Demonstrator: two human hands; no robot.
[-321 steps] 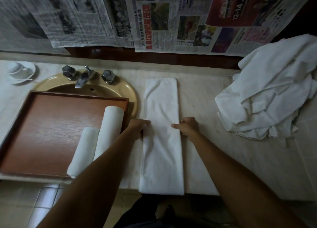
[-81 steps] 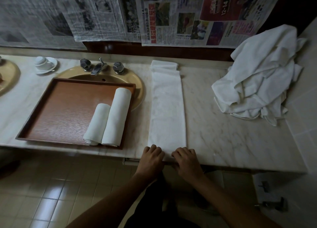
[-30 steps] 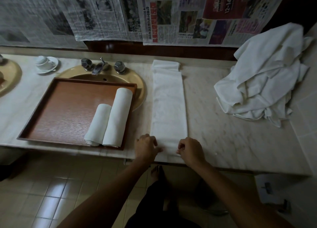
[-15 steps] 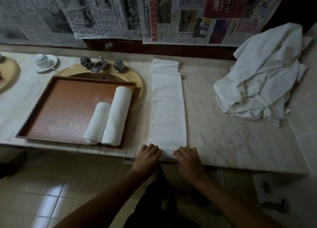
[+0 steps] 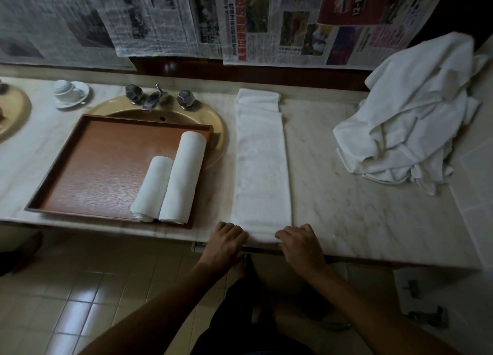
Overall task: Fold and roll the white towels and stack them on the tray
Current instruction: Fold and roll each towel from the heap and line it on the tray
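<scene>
A white towel (image 5: 261, 165) folded into a long narrow strip lies on the marble counter, running from the back wall to the front edge. My left hand (image 5: 226, 241) and my right hand (image 5: 300, 241) both grip its near end, fingers curled over a small roll at the counter's edge. A brown wooden tray (image 5: 101, 165) sits to the left over the sink. Two rolled white towels lie side by side on its right part: a short one (image 5: 152, 188) and a longer one (image 5: 184, 176).
A heap of loose white towels (image 5: 408, 117) fills the counter's back right corner. A yellow sink (image 5: 213, 125) with a tap (image 5: 154, 98) lies under the tray. A cup on a saucer (image 5: 70, 93) stands back left. Newspapers cover the wall. Tiled floor is below.
Since a second ago both hands have stayed at the towel's near end, and that end now sits curled over at the counter edge. Long before, the hands held the towel's middle.
</scene>
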